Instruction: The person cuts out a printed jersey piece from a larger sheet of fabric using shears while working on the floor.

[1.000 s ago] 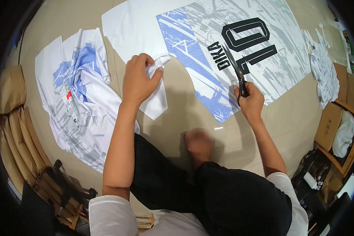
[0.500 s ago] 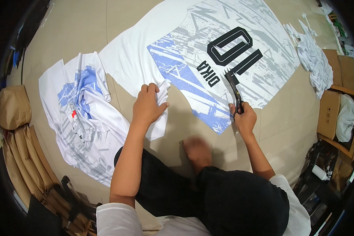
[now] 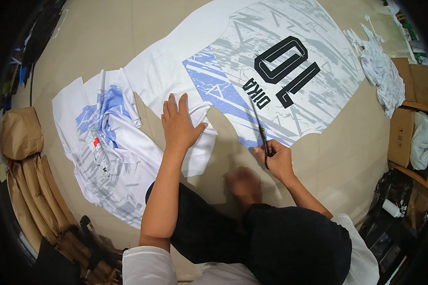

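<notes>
A white fabric sheet [image 3: 161,61] lies spread on the floor. Printed on its right part is a shirt panel [image 3: 314,52] in grey streaks, with a blue shoulder area and large black characters. My left hand [image 3: 179,126] rests with fingers spread on the white margin, left of the blue area. In my right hand [image 3: 278,160] are black scissors [image 3: 262,133], blades pointing away over the panel's near blue edge; whether they touch the cloth I cannot tell. To the left, a crumpled white, grey and blue printed cloth [image 3: 104,128] lies beside my left forearm.
White fabric scraps [image 3: 383,76] are heaped at the far right. Cardboard boxes [image 3: 400,135] and a white plastic bag [image 3: 419,142] stand along the right side. Brown wrapped packages [image 3: 38,190] line the left. My bare foot [image 3: 244,183] is on the floor between my arms.
My right hand has moved left and nearer with the scissors, from beside the black characters to the panel's near blue edge. My left hand's fingers have spread out more on the cloth.
</notes>
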Motion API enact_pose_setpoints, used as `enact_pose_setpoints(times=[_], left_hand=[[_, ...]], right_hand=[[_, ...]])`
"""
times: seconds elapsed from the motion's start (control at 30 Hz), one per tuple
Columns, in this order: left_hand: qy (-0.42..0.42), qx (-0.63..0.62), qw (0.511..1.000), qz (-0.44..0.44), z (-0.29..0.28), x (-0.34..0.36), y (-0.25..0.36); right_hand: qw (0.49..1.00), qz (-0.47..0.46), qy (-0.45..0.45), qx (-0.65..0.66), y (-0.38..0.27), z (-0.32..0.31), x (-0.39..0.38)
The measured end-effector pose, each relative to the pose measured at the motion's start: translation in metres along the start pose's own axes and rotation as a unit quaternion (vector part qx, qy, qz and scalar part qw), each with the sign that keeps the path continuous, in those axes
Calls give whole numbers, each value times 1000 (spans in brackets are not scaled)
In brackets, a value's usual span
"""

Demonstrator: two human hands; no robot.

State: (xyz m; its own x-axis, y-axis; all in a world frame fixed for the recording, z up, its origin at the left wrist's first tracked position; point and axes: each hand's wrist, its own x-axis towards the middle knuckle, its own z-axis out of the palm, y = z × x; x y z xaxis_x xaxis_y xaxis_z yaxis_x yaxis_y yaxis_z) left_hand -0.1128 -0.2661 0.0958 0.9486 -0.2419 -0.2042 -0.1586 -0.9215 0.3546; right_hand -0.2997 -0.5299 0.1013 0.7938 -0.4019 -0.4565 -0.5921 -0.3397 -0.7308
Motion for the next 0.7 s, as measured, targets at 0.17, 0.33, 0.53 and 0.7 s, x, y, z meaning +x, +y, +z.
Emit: enact_pose_setpoints(times=[0.17, 0.33, 0.53, 0.7], left_hand=[[-97, 14, 993, -65, -10, 0, 6], [-170, 54, 981, -72, -19, -6, 14], [23, -68, 991, 110, -8, -3, -6], [11, -76, 997, 16, 1, 8, 10]], right_hand=[[984, 76, -145, 71, -14, 26, -3], [964, 133, -209, 92, -41, 37, -3], [953, 167, -239, 80, -62, 37, -1], [952, 156, -241, 104, -47, 53, 0]])
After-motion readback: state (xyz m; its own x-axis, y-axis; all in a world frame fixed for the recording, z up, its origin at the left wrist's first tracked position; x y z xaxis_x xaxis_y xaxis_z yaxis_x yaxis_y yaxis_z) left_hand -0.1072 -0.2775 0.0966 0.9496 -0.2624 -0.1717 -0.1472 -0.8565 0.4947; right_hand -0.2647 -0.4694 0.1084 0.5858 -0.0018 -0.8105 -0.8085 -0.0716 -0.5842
